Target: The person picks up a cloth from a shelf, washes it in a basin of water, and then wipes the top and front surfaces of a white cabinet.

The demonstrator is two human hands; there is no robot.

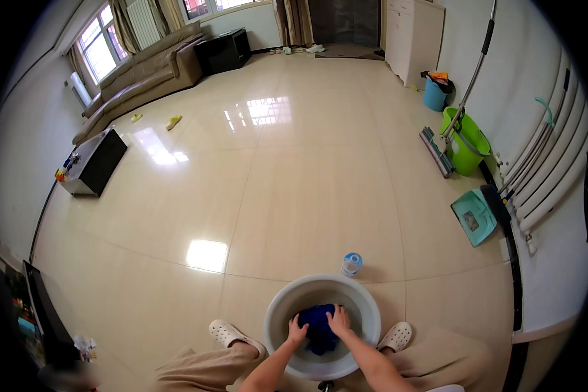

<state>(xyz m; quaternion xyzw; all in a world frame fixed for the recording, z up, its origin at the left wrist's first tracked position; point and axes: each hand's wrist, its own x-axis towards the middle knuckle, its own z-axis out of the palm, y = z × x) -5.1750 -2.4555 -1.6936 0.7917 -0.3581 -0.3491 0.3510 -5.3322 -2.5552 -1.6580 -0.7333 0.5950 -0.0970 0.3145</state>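
A round, light grey basin stands on the tiled floor between my feet. Inside it lies a bunched dark blue cloth, which looks wet. My left hand is on the cloth's left edge, fingers spread and curved over it. On the cloth's upper right side rests my right hand, its fingers also bent around the fabric. Whether either hand grips the cloth firmly is hard to see. Just beyond the basin's far rim stands a clear plastic bottle with a blue top part.
Cream clogs flank the basin. At the right wall are a green bucket, a sponge mop, a teal dustpan and a radiator. A low black-and-white table and brown sofa stand to the left.
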